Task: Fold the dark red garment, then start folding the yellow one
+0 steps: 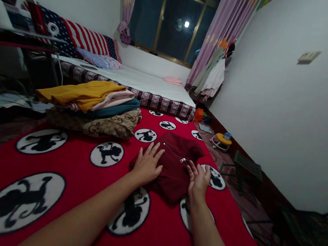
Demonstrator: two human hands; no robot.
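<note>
A dark maroon garment (172, 176) with a zipper lies bunched into a compact bundle on the red blanket (80, 184). Its silver zipper pull (183, 160) shows near the right side. My left hand (148, 163) rests flat on the garment's left part, palm down with fingers spread. At the right edge of the cloth is my right hand (198, 182), its fingers apart and slightly curled, the fingertips by the fabric. Whether those fingertips touch the cloth I cannot tell.
Left of the garment sits a stack of folded clothes, with a mustard garment (86, 92) on top and a brown patterned one (106, 125) below. Behind stands a bed (145, 82) under a window. Along the right wall are a small round stool (222, 140) and a folding stool (247, 166).
</note>
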